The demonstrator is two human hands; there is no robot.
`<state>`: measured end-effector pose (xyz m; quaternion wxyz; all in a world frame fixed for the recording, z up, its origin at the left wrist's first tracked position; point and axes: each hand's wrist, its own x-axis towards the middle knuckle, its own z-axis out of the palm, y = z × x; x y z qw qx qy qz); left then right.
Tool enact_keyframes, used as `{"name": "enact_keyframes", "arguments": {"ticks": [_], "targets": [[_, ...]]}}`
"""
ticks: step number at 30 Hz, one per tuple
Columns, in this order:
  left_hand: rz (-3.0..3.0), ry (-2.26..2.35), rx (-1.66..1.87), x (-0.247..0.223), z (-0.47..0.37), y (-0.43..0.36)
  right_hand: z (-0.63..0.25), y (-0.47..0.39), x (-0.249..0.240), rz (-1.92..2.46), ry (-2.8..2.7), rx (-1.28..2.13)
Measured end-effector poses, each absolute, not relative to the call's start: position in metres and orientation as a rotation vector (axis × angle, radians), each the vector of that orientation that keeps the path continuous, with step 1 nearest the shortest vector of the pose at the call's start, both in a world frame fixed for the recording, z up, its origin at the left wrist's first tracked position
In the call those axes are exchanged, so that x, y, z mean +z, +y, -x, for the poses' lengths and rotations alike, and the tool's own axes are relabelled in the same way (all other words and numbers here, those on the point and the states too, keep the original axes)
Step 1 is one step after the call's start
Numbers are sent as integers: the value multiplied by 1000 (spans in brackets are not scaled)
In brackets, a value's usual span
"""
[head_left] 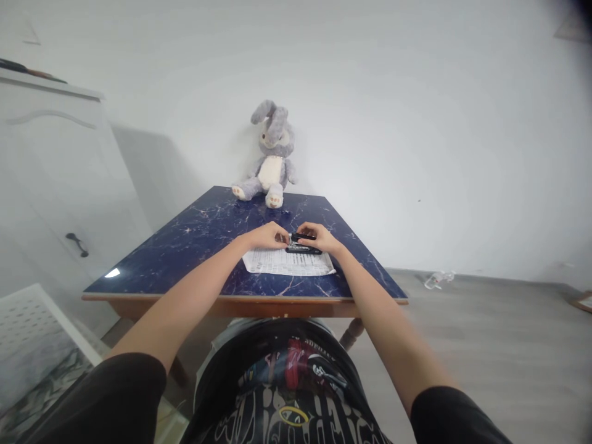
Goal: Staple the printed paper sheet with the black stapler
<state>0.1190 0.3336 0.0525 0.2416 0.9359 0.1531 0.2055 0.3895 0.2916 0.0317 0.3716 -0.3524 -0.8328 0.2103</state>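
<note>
On the blue marbled table (185,246) lies a printed white paper (287,264), and a black stapler (305,249) rests over its back edge. The stapler's top part is raised from its base. My right hand (319,236) is closed around the upper part of the stapler, fingers on top and thumb in front. At the stapler's left end is my left hand (269,235), its fingers bent and pinched together by the metal part. Whatever those fingertips hold, if anything, is too small to make out.
A grey plush rabbit (272,157) sits at the table's back edge against the wall. To the left stand a white cabinet (50,185) and a white crate (32,308) with cloth in it. Crumpled clear plastic (437,280) lies on the floor at the right.
</note>
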Motion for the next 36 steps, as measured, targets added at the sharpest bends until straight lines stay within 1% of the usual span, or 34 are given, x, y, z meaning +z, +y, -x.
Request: {"name": "enact_keyframes", "arguments": {"ticks": [7, 18, 26, 36], "targets": [[-2709, 479, 649, 53, -121, 333, -390, 293, 30, 896, -2149, 524], [-2632, 432, 584, 55, -116, 341, -390, 292, 31, 902, -2160, 514], [-2751, 307, 521, 53, -119, 344, -390, 290, 33, 911, -2164, 513], [-2755, 365, 392, 56, -115, 344, -393, 294, 30, 895, -2171, 526]]}}
